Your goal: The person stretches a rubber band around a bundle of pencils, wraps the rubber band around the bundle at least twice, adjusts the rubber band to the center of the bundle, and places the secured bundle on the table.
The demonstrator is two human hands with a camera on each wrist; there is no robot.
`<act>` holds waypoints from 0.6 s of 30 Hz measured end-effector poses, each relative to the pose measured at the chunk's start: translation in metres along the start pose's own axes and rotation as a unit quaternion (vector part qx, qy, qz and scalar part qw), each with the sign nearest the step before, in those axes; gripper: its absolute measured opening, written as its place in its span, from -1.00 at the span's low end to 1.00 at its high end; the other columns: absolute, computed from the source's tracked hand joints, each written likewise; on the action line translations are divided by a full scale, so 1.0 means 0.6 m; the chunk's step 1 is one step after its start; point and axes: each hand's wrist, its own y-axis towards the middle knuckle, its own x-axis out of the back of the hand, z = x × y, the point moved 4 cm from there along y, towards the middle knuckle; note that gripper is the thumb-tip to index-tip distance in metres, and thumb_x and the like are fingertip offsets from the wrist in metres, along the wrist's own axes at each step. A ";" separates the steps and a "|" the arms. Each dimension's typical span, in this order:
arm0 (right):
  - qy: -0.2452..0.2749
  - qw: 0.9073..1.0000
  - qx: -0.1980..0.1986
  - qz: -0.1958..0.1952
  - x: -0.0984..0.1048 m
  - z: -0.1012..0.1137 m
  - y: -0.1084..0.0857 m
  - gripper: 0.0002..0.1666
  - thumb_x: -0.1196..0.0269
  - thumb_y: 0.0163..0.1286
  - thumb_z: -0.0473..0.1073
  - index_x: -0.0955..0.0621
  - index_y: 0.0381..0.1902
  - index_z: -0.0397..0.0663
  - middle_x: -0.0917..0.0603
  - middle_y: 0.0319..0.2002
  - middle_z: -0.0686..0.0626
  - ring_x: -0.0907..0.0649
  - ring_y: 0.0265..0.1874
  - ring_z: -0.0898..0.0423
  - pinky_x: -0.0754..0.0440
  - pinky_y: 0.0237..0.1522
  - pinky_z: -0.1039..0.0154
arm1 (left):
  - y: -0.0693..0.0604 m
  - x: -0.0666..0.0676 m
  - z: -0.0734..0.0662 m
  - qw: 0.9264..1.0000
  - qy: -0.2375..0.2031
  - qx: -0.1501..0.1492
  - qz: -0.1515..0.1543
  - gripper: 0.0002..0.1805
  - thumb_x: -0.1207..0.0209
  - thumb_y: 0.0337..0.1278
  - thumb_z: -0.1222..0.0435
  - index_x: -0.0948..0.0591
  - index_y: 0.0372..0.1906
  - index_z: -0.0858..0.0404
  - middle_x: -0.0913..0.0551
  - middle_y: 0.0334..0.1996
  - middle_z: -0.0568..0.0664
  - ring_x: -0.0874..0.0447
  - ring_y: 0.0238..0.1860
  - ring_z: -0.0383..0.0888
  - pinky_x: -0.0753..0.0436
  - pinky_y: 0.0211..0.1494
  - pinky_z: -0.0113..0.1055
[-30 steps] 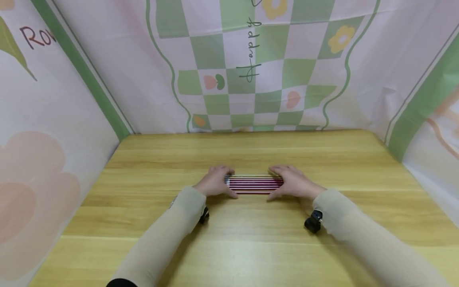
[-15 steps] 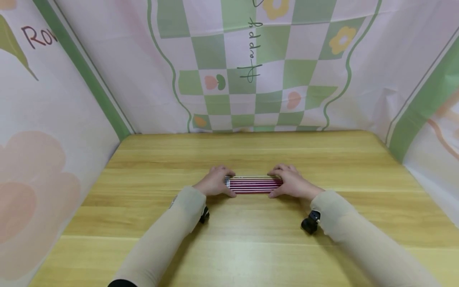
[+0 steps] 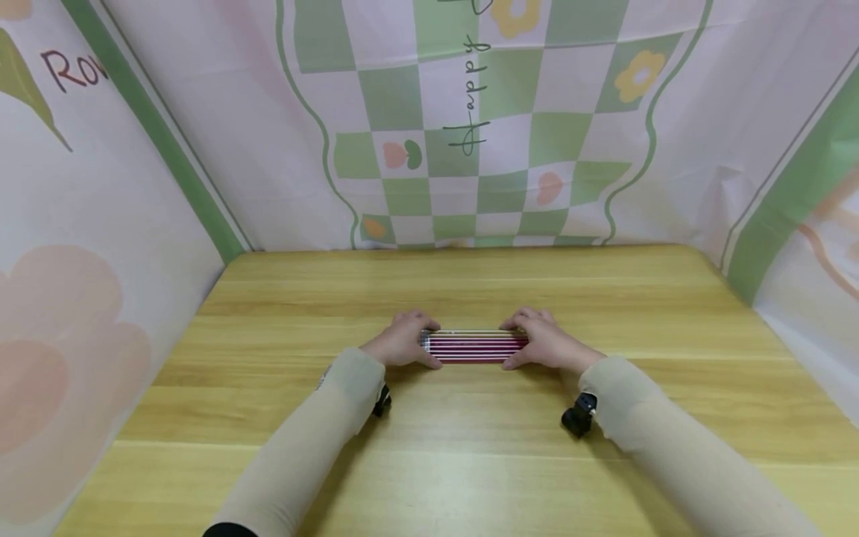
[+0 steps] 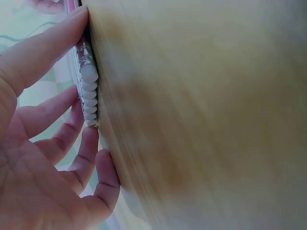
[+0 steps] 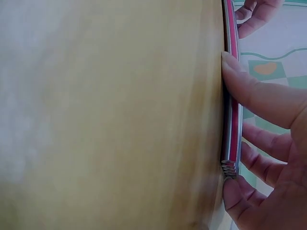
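Note:
A row of striped pencils, dark red with white lines, lies side by side on the wooden table. At its left end my left hand grips the row, thumb on the near side and fingers on the far side. My right hand holds the right end the same way. White eraser ends line up beside the left thumb in the left wrist view. In the right wrist view the outermost pencil shows a red stripe, and the right thumb lies along it.
The wooden table extends around both hands. Behind it hangs a green and white checked cloth, with printed cloth on the left side and more on the right.
My right hand has shifted slightly left and its fingers and thumb have closed in a little on the pencils' right end. The left hand has hardly moved.

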 end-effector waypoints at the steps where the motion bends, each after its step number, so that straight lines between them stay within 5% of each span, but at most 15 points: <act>1: 0.000 1.000 -0.002 0.003 -0.001 0.000 0.001 -0.23 -0.57 0.01 -0.03 -0.57 0.14 -0.27 -0.51 0.13 -0.27 -0.34 0.11 -0.23 -0.38 0.21 -0.24 | 0.000 0.000 0.000 1.000 0.001 0.002 0.002 -0.21 -0.50 -0.06 0.14 -0.47 0.33 0.20 -0.36 0.36 0.11 -0.19 0.40 0.15 -0.32 0.50 0.11; 18: 0.021 1.000 0.001 0.014 -0.003 -0.006 0.010 -0.35 -0.57 0.02 -0.10 -0.59 0.02 -0.28 -0.56 0.01 -0.22 -0.37 0.01 -0.14 -0.42 0.09 -0.05 | 0.003 0.001 -0.001 1.000 0.003 0.004 0.010 -0.37 -0.45 0.03 0.11 -0.55 0.22 0.21 -0.47 0.23 0.06 -0.30 0.29 0.05 -0.35 0.45 0.00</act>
